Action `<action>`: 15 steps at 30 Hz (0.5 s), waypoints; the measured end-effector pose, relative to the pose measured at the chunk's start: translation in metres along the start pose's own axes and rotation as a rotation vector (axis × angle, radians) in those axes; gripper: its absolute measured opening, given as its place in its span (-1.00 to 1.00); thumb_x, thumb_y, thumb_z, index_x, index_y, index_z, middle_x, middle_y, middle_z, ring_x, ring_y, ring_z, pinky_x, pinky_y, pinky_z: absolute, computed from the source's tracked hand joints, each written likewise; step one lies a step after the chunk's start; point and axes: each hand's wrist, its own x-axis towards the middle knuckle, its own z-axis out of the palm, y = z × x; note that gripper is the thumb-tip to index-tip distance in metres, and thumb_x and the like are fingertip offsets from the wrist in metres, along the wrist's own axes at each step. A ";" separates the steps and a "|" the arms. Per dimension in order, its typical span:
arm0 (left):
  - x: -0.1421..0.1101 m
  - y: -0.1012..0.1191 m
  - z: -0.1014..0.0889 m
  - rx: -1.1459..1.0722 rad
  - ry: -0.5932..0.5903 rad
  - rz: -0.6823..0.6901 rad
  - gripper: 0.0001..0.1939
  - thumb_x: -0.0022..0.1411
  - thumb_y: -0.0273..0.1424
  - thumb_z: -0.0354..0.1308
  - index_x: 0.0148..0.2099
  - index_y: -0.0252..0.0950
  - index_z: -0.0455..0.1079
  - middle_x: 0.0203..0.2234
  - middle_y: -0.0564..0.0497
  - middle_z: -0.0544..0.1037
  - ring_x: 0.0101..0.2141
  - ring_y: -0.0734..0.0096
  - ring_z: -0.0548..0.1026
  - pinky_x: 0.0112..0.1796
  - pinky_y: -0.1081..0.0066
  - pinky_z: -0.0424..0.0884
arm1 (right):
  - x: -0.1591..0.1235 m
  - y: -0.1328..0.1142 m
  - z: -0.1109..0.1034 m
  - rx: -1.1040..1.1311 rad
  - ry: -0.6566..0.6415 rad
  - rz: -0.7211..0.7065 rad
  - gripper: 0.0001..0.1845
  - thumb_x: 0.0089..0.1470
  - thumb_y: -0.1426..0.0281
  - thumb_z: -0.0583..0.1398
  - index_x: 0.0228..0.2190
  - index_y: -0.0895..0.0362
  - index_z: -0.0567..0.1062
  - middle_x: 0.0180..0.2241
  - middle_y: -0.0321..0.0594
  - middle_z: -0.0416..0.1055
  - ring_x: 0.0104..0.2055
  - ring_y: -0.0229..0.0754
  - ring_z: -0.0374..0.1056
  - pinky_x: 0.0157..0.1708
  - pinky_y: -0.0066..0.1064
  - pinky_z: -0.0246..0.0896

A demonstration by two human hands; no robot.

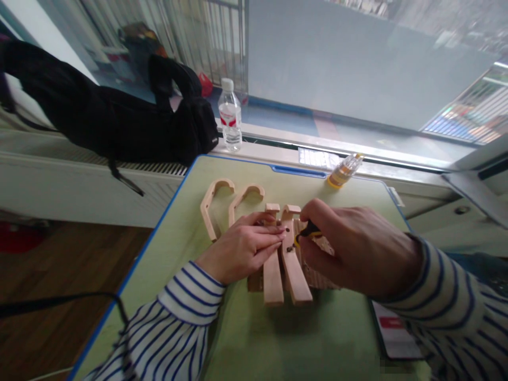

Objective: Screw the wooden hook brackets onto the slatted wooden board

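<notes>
My right hand is closed around a small screwdriver with a black and yellow handle; its tip is hard to make out. The tool sits beside dark holes in the right-hand curved wooden piece. My left hand lies with fingers stretched out across that piece and the left-hand wooden piece, touching both. The two pieces rest side by side, hooked ends away from me, on a wooden block, which my hands partly cover. Two loose hook-shaped wooden pieces lie to the left.
The pale green table has a blue edge. At its far side stands a glue bottle. A water bottle and a black bag are on the sill. A phone-like device lies near my right sleeve.
</notes>
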 end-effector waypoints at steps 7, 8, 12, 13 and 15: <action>-0.002 -0.003 0.003 -0.003 0.008 0.002 -0.72 0.26 -0.42 0.05 0.00 -0.25 0.43 -0.11 0.02 0.54 0.04 0.25 0.30 0.07 0.16 0.30 | 0.006 0.002 -0.016 0.051 -0.137 -0.111 -0.84 0.08 0.40 -0.05 -0.29 0.15 0.25 -0.50 -0.32 0.25 -0.55 -0.34 0.02 -0.55 -0.44 -0.19; -0.002 -0.003 0.002 -0.002 0.008 0.002 -0.73 0.26 -0.43 0.05 -0.01 -0.24 0.44 -0.11 0.02 0.55 0.04 0.25 0.30 0.07 0.17 0.30 | 0.007 0.003 -0.016 0.065 -0.152 -0.131 -0.83 0.07 0.40 -0.04 -0.27 0.15 0.25 -0.50 -0.32 0.26 -0.55 -0.34 0.02 -0.55 -0.44 -0.19; -0.001 -0.001 0.000 -0.002 -0.007 -0.002 -0.75 0.27 -0.42 0.05 -0.05 -0.24 0.47 -0.12 0.01 0.55 0.03 0.27 0.31 0.08 0.17 0.28 | 0.009 0.008 -0.013 0.101 -0.154 -0.170 -0.85 0.07 0.41 -0.01 -0.27 0.13 0.25 -0.51 -0.36 0.23 -0.56 -0.35 -0.01 -0.56 -0.46 -0.20; -0.001 -0.001 0.000 -0.004 -0.012 -0.004 -0.74 0.27 -0.42 0.05 -0.04 -0.25 0.47 -0.10 0.01 0.54 0.03 0.27 0.30 0.09 0.17 0.27 | 0.008 0.009 -0.012 0.105 -0.138 -0.171 -0.87 0.07 0.41 -0.01 -0.29 0.12 0.25 -0.52 -0.37 0.22 -0.56 -0.36 -0.02 -0.56 -0.46 -0.20; -0.001 -0.001 0.000 -0.011 -0.017 -0.008 -0.73 0.27 -0.41 0.04 -0.03 -0.25 0.46 -0.08 0.01 0.53 0.04 0.26 0.30 0.10 0.16 0.26 | 0.007 0.010 -0.009 0.101 -0.109 -0.166 -0.90 0.07 0.41 -0.02 -0.32 0.12 0.24 -0.55 -0.39 0.19 -0.57 -0.36 -0.05 -0.57 -0.46 -0.21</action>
